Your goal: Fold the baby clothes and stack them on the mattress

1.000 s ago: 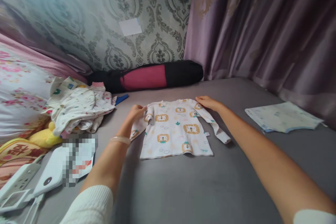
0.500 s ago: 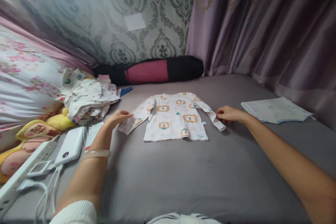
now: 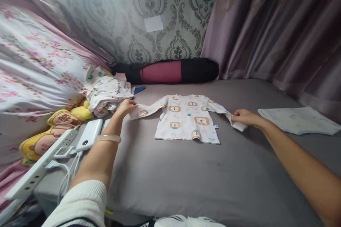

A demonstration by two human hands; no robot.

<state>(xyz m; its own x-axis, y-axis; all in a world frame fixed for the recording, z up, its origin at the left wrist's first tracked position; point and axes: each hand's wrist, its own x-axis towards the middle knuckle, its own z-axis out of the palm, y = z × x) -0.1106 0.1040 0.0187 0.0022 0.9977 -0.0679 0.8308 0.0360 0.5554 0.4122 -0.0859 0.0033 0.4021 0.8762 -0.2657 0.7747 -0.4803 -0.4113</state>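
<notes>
Shirt sleeves (image 3: 152,108) wider apart than before

Soft shadow darkens the bed (image 3: 199,177) beside my left arm (image 3: 96,161); bluish haze veils the wall (image 3: 117,10); the right-hand curtain (image 3: 279,35) is dim.

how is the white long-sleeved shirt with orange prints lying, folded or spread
Spread: the shirt lies mostly flat, sleeves held outward by the left hand and right hand.
</notes>
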